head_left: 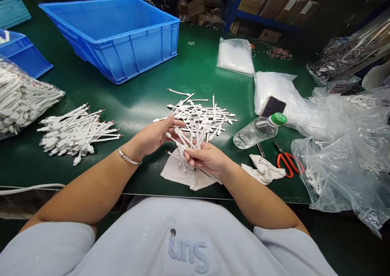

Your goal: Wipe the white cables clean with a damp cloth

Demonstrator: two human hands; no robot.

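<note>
My right hand [209,157] is closed around a small bunch of short white cables [197,134], their square connector ends fanning upward. Just left of the bunch, my left hand [156,136] has its fingers stretched out and apart; whether its fingertips touch the cables I cannot tell. A loose pile of similar white cables [217,115] lies on the green table beyond both hands. Under my right hand is a pale cloth [198,180] with a few cables on it. To the left, a denser heap of white cables [73,134] lies roughly in one direction.
A big blue bin [140,44] stands at the back left, near a bag full of cables [24,97]. On the right are a green-capped bottle [256,132], a phone [273,106], a crumpled cloth [265,169], red-handled scissors [286,164] and clear plastic bags [344,166].
</note>
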